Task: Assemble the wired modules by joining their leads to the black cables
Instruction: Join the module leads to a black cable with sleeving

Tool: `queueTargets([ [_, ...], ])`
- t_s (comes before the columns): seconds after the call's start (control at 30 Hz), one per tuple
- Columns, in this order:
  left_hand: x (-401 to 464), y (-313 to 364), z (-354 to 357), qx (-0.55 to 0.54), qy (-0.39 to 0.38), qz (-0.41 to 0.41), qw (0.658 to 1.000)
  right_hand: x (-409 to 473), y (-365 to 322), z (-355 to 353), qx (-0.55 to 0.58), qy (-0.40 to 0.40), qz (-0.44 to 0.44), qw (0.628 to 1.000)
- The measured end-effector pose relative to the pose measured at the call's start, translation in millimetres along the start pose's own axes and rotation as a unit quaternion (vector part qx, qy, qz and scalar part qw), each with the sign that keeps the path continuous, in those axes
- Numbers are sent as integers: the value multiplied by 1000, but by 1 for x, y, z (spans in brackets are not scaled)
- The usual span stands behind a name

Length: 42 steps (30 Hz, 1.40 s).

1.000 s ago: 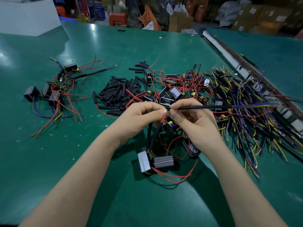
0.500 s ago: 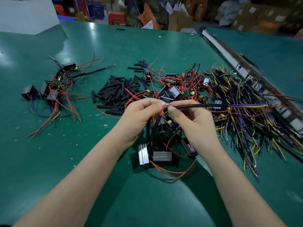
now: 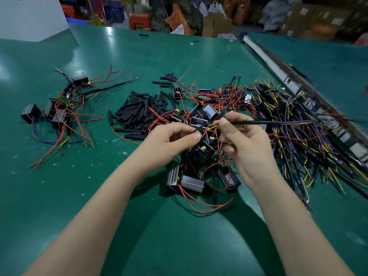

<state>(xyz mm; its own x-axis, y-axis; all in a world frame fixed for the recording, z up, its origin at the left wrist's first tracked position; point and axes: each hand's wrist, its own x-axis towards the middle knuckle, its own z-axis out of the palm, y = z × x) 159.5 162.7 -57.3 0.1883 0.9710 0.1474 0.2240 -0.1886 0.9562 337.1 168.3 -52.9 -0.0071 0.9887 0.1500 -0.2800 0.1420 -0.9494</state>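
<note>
Fingers of both hands pinch wires, right point(image 3: 242, 136) holding a black cable point(image 3: 258, 122), over green table point(image 3: 59, 196); boxes point(image 3: 217, 24) behind.

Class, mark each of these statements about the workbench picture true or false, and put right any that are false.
1. The right hand holds a black cable that runs off to the right. True.
2. The left hand lies flat and idle on the table. False: it is raised and pinches a thin black lead.
3. A heap of short black sleeves lies on the green table beyond the left hand. True.
4. The pile of yellow and purple wires lies at the left edge. False: it lies at the right.
</note>
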Motion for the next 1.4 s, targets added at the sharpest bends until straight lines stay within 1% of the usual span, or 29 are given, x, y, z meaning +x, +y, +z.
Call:
queueTargets([
  [0.07, 0, -1, -3, -3, -43, -24, 999, 1, -1, -1, -5, 8, -9, 1000],
  [0.1, -1, -1, -4, -9, -53, -31, 998, 1, -2, -1, -7, 7, -13, 1000],
  [0.2, -1, 0, -9, -6, -40, -38, 998, 1, -3, 0, -13, -12, -38, 999],
  [0.3, -2, -1, -11, 8, -43, -23, 999, 0, -4, -3, -56, -24, -80, 995],
  [0.37, -3, 0, -11, -10, -43, -9, 999, 0, -3, -6, -77, -41, -100, 991],
  [0.43, -3, 2, -10, -40, -26, 5, 999, 0, -3, -8, -88, -58, -110, 988],
  [0.53, -3, 3, -9, -48, -3, 24, 999, -1, -2, -8, -108, -76, -130, 983],
  [0.73, -4, 6, -6, -47, -17, 39, 998, -4, -3, -4, -135, -65, -174, 973],
  [0.87, -3, 6, -5, -40, -13, 45, 998, -6, -3, 1, -128, -80, -188, 970],
  [1.13, -6, 11, 5, -51, 28, 92, 994, -10, -7, 6, -135, -70, -175, 973],
  [1.2, -7, 13, 7, -68, 37, 99, 992, -10, -7, 6, -120, -70, -163, 977],
  [1.3, -8, 16, 6, -102, 40, 93, 990, -11, -6, 8, -78, -75, -108, 988],
  [1.4, -9, 18, 5, -115, 28, 92, 989, -10, -5, 9, -16, -64, -41, 997],
])
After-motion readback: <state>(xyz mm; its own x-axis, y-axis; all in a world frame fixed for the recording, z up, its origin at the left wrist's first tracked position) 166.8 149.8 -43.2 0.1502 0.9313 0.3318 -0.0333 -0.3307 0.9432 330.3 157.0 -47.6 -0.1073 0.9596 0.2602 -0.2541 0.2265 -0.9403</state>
